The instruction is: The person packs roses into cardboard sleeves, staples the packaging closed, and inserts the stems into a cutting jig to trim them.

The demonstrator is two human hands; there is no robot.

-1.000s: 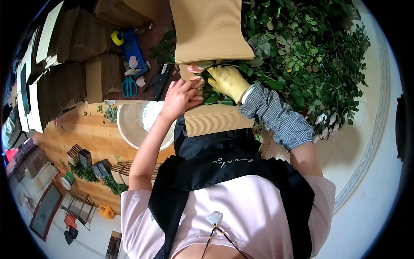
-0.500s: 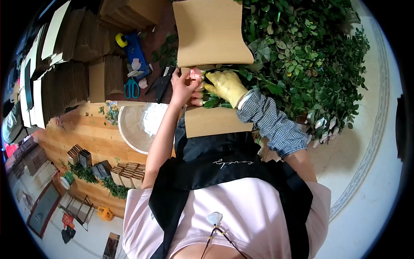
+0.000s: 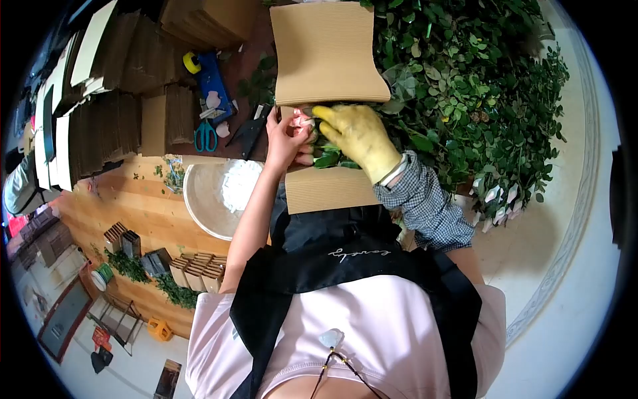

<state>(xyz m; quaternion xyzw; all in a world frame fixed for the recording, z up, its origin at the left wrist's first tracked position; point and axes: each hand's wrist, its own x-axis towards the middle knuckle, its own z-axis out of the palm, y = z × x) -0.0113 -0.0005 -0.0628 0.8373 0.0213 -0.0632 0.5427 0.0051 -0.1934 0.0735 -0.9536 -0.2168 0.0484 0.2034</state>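
Pink roses [image 3: 302, 122] lie with green leaves between two pieces of ribbed brown cardboard. My left hand [image 3: 287, 141], bare, has its fingers closed around the rose heads from the left. My right hand [image 3: 359, 137] wears a yellow rubber glove and comes in from the right, its fingers bent at the top of the same roses; its fingertips are partly hidden among petals and leaves. The far cardboard piece [image 3: 325, 53] curves up above my hands. The near cardboard piece [image 3: 329, 191] lies against my apron.
A large heap of leafy rose stems [image 3: 465, 100] fills the right side. To the left are a black stapler-like tool [image 3: 250, 130], teal scissors [image 3: 205, 137], a blue tape dispenser [image 3: 212, 83] and stacks of cardboard [image 3: 100, 139]. A pale tub [image 3: 203, 206] with white material stands below.
My gloved right hand has turned and its wrist has shifted down and right, with the fingers reaching over the top of the roses. My left hand stays nearly in place.
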